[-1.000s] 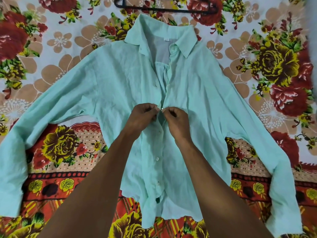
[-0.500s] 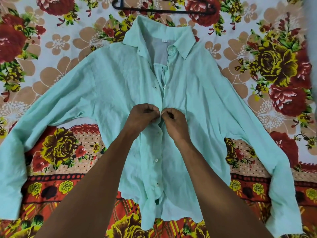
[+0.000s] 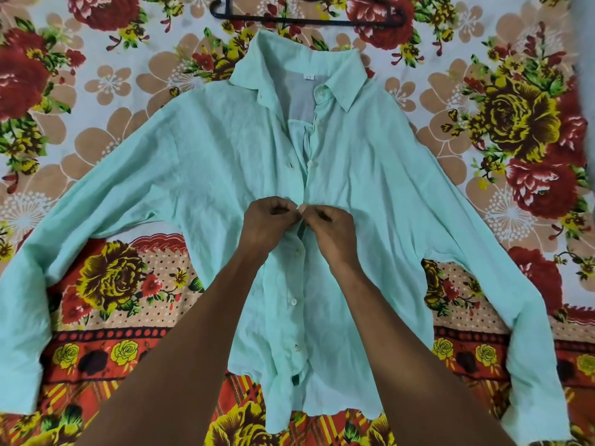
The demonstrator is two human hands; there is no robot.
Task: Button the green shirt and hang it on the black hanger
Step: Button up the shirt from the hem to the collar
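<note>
The light green shirt (image 3: 199,175) lies face up on the bed, sleeves spread to both sides, collar at the top. My left hand (image 3: 265,225) pinches the left edge of the placket at mid-chest. My right hand (image 3: 331,231) pinches the right edge there, and a small white button shows between the fingertips. Several buttons below my hands look fastened; the placket above gapes open up to the collar. The black hanger (image 3: 306,19) lies flat beyond the collar, partly cut off by the frame's top edge.
A floral bedsheet (image 3: 96,88) in red, yellow and tan covers the whole surface under the shirt. Its red-orange patterned border (image 3: 109,349) runs along the near side. A pale blurred edge (image 3: 587,43) shows at the far right.
Both hands have stayed at the same button at mid-chest, with only small finger movements. The view has shifted slightly downward, showing more of the hanger.
</note>
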